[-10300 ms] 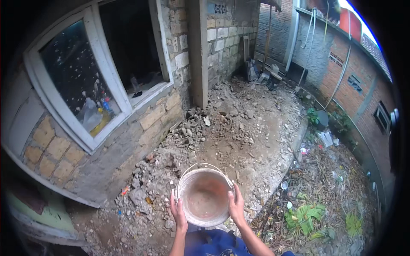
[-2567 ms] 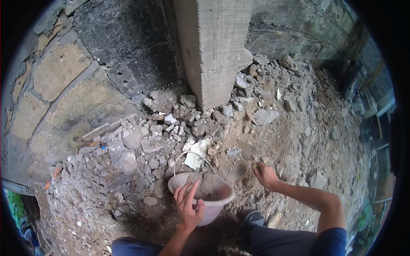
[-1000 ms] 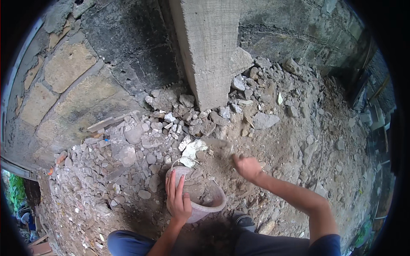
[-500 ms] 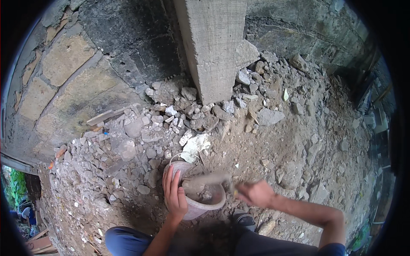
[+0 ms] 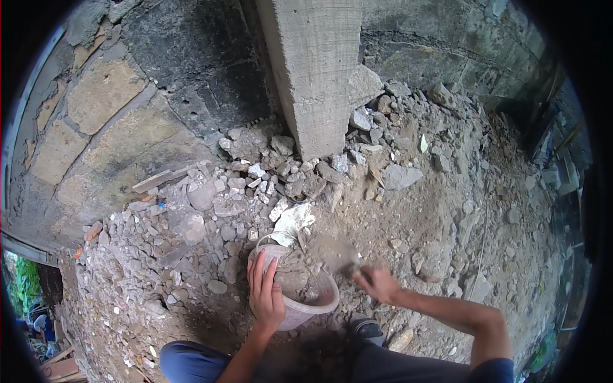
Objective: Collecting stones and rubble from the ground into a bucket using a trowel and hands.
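A dusty, pale plastic bucket (image 5: 294,317) with a thin wire handle stands tilted on the dirt in front of me. My left hand (image 5: 266,297) grips its left rim, fingers along the wall and thumb near the opening. Grey-brown dirt and broken stone (image 5: 294,281) lie inside. My right hand (image 5: 380,284) is closed on the handle of a trowel, just right of the bucket. The trowel's dirt-coated blade (image 5: 335,254) points left, smeared by motion, above the ground beyond the rim. Dirt at its tip meets the bucket's far edge; whether they touch I cannot tell.
A concrete pillar (image 5: 319,83) rises ahead from piled stones. Rubble (image 5: 191,223) spreads to the left, with a white flat scrap (image 5: 294,220) behind the bucket. A stone-block wall (image 5: 105,96) bounds the left. My shoe (image 5: 366,327) rests close to the bucket's right.
The trowel blade has moved from over the bucket's mouth to beyond its far right rim. My right hand has shifted slightly farther away; my left hand still grips the rim.
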Available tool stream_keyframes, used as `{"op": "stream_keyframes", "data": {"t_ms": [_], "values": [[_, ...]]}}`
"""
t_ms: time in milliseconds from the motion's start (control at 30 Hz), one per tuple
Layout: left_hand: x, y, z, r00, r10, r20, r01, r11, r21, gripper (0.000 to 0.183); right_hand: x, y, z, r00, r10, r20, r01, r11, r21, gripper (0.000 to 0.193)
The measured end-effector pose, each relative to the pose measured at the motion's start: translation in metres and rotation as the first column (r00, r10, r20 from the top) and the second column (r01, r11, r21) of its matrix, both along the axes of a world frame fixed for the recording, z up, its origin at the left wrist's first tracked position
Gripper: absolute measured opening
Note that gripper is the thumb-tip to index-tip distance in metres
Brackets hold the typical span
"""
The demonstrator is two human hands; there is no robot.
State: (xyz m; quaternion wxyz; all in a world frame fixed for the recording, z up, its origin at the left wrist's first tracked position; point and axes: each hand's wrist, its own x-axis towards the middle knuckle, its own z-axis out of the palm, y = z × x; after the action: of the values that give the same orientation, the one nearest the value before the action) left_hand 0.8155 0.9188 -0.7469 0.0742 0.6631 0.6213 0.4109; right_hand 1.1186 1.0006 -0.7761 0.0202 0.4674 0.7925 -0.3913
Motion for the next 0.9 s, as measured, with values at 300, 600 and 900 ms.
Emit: {"op": "stream_keyframes", "data": {"t_ms": [300, 600, 900], "values": [[-0.001, -0.001, -0.001, 0.999, -0.032, -0.020, 0.032, 0.999, -0.004, 0.051, -0.005, 0.006, 0.040, 0.980, 0.182, 0.086, -0.191, 0.975, 0.113, 0.045], [0.006, 0.000, 0.003, 1.000, 0.008, -0.006, -0.008, 1.000, -0.018, 0.056, -0.006, 0.038, -0.020, 0.988, 0.062, 0.144, -0.078, 0.991, 0.104, 0.043], [-0.007, -0.004, 0.000, 0.999, -0.028, 0.038, 0.029, 0.999, -0.032, 0.057, -0.029, -0.026, 0.050, 0.910, 0.412, 0.039, -0.412, 0.911, -0.021, 0.048]]}}
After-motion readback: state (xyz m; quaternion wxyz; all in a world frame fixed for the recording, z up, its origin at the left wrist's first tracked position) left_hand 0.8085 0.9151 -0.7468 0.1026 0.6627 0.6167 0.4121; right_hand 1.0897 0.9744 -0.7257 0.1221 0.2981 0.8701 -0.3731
